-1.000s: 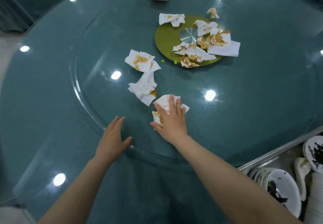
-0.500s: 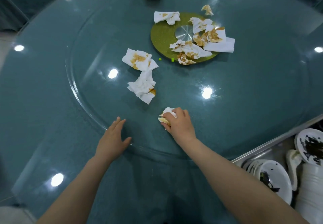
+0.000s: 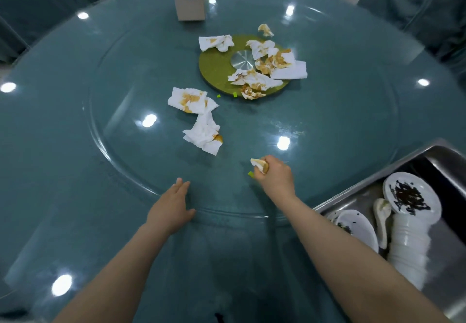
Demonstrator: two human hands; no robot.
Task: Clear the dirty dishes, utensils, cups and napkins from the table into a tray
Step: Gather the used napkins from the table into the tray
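Crumpled napkin mostly enclosed by right hand; only stained tip seen at fist's left. Small green scrap beside fist too small to be identified. Metal tray cut off by right and lower-right frame edges; far end not seen. Stacked cups blurred, count not told. Plates at tray's left partly overlapped, rims hidden behind forearm. Both forearms cut by bottom edge. Dark mark at bottom centre cannot be made out.
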